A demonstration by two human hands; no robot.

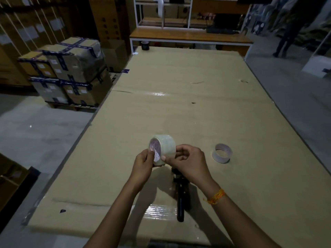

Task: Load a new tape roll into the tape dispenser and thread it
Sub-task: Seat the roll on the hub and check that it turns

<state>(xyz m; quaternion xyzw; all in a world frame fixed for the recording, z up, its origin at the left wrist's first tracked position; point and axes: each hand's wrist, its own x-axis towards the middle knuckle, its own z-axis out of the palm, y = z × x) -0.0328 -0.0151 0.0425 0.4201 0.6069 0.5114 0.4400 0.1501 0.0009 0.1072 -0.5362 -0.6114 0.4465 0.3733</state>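
Tape roll [162, 149] held above, perhaps, dispenser [180, 194].

tape roll [162, 149] core print illegible, no readable text

roll [165, 147]: clear tape on a white core with faint print inside; full, held upright on edge above the table, its open side facing left; the left hand grips the core edge, thumb inside, and the right pinches the outer tape surface at the lower right.
dispenser [180, 196]: black, handheld type; lies on the cardboard-covered table just below the hands, handle pointing toward the person, head end partly hidden under the right hand; no roll visibly mounted.
spent core [222, 153]: white ring, bare of tape, on the table to the right, apart from the dispenser.
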